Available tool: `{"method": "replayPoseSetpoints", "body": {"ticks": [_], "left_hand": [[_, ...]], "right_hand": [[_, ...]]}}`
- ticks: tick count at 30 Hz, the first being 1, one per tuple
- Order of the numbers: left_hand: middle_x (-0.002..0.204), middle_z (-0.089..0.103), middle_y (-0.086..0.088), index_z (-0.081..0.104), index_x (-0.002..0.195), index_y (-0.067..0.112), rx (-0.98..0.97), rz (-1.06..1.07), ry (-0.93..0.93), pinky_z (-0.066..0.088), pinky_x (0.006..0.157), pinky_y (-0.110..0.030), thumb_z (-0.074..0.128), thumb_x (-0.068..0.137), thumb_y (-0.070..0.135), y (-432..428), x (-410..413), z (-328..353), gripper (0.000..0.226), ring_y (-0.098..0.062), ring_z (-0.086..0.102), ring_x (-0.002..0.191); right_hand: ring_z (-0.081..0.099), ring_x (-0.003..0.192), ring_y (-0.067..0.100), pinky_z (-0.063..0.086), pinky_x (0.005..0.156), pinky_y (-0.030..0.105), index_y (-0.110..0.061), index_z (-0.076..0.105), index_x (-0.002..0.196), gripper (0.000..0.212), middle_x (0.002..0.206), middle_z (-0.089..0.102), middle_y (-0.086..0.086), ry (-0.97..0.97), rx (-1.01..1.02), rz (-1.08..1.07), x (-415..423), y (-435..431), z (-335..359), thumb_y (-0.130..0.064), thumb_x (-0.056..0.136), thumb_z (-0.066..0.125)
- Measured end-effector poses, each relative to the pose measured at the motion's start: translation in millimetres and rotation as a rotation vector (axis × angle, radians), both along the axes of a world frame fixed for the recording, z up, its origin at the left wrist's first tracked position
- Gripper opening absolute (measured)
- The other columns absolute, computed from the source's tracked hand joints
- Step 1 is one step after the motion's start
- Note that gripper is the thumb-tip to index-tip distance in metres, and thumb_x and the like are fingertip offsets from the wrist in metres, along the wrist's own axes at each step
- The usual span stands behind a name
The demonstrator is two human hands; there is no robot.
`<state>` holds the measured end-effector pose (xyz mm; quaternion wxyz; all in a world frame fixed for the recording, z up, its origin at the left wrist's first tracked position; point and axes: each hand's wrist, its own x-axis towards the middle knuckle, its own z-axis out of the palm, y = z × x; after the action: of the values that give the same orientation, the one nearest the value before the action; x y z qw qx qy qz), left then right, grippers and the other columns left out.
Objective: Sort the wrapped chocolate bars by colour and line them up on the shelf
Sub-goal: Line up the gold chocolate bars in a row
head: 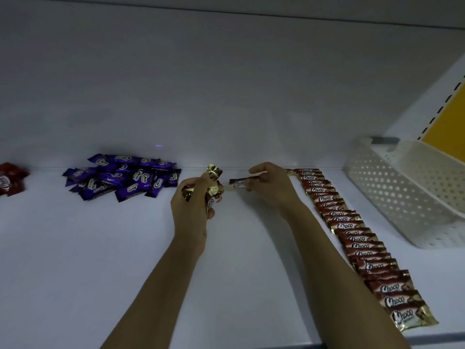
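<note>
On the white shelf (125,260) a long overlapping row of brown-and-gold bars (352,238) runs from the back wall toward the front right. My left hand (193,202) grips a bunch of brown-and-gold bars (214,183) above the shelf's middle. Just to its right, my right hand (269,185) pinches a single brown-and-gold bar (237,183), held level near the back end of the row. A loose pile of purple bars (123,177) lies at the back left. A few red bars (11,178) show at the far left edge.
A white perforated plastic basket (412,187) stands at the back right beside the row. Behind it rise a slotted shelf upright and a yellow panel (445,127). The shelf's front edge (427,340) runs along the bottom right.
</note>
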<state>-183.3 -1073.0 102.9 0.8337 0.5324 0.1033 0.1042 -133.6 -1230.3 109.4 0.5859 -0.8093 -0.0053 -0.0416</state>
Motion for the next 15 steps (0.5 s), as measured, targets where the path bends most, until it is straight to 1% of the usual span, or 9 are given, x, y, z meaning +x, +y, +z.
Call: {"method": "replayPoseSetpoints", "body": {"ticks": [1,3,5,7,8,10,12,14,15], "left_hand": [[0.072,0.070,-0.004,0.060,0.089,0.014,0.012,0.002,-0.005,0.033,0.039,-0.016,0.060,0.092,0.021,0,0,-1,0.008,-0.011,0.059,0.055],[0.079,0.068,-0.012,0.061,0.089,0.014,0.029,0.007,-0.010,0.033,0.038,-0.017,0.061,0.092,0.021,1,0,-3,0.008,-0.015,0.058,0.058],[0.082,0.067,-0.015,0.060,0.088,0.014,0.033,0.010,-0.015,0.034,0.038,-0.017,0.060,0.092,0.021,1,0,-4,0.008,-0.015,0.058,0.058],[0.082,0.067,-0.014,0.060,0.089,0.014,0.033,0.002,-0.023,0.033,0.037,-0.016,0.060,0.093,0.021,1,-1,-3,0.008,-0.013,0.058,0.055],[0.081,0.067,-0.013,0.060,0.089,0.014,0.031,-0.002,-0.026,0.033,0.037,-0.016,0.060,0.092,0.020,1,-1,-3,0.008,-0.011,0.058,0.054],[0.080,0.066,-0.011,0.060,0.088,0.014,0.026,-0.004,-0.028,0.033,0.038,-0.016,0.060,0.093,0.020,1,-2,-2,0.008,-0.010,0.058,0.053],[0.080,0.067,-0.010,0.060,0.089,0.015,0.037,-0.003,-0.029,0.034,0.038,-0.016,0.060,0.092,0.021,1,-1,-3,0.007,-0.010,0.058,0.054],[0.073,0.067,-0.004,0.060,0.087,0.016,0.052,0.004,-0.031,0.034,0.038,-0.016,0.060,0.092,0.021,0,-2,-2,0.007,-0.010,0.058,0.054],[0.068,0.067,0.000,0.060,0.086,0.016,0.060,0.006,-0.033,0.034,0.038,-0.016,0.061,0.092,0.021,-1,-2,-2,0.008,-0.009,0.058,0.052]], "right_hand": [[0.062,0.069,0.013,0.043,0.064,0.020,-0.017,0.060,0.087,0.016,0.076,0.068,0.006,0.023,-0.020,0.008,1,0,-4,-0.006,0.081,0.071],[0.059,0.072,0.014,0.042,0.064,0.018,-0.021,0.062,0.080,0.020,0.080,0.067,0.007,0.012,-0.033,0.009,7,-2,-8,-0.003,0.080,0.070],[0.054,0.069,0.007,0.039,0.062,0.015,-0.021,0.066,0.079,0.020,0.081,0.065,0.002,-0.022,-0.105,-0.015,12,-4,-13,-0.001,0.082,0.067],[0.055,0.073,0.005,0.041,0.068,0.018,-0.019,0.071,0.092,0.015,0.088,0.064,-0.002,-0.046,-0.308,-0.054,14,-6,-20,-0.006,0.084,0.066],[0.058,0.081,0.009,0.043,0.074,0.021,-0.019,0.071,0.099,0.018,0.094,0.065,-0.002,-0.068,-0.424,-0.092,15,-6,-23,-0.010,0.085,0.065],[0.060,0.097,0.019,0.046,0.087,0.032,-0.021,0.069,0.108,0.022,0.104,0.066,0.004,-0.142,-0.599,-0.174,12,-4,-23,-0.018,0.088,0.062],[0.058,0.104,0.024,0.043,0.093,0.037,-0.023,0.066,0.114,0.024,0.108,0.066,0.007,-0.198,-0.649,-0.184,6,4,-17,-0.025,0.093,0.055],[0.058,0.108,0.023,0.040,0.096,0.036,-0.025,0.065,0.118,0.028,0.113,0.067,0.003,-0.180,-0.706,-0.119,3,16,-17,-0.029,0.095,0.049],[0.059,0.107,0.023,0.041,0.094,0.035,-0.027,0.066,0.116,0.029,0.113,0.067,0.001,-0.174,-0.776,-0.090,1,21,-19,-0.028,0.094,0.047]]}}
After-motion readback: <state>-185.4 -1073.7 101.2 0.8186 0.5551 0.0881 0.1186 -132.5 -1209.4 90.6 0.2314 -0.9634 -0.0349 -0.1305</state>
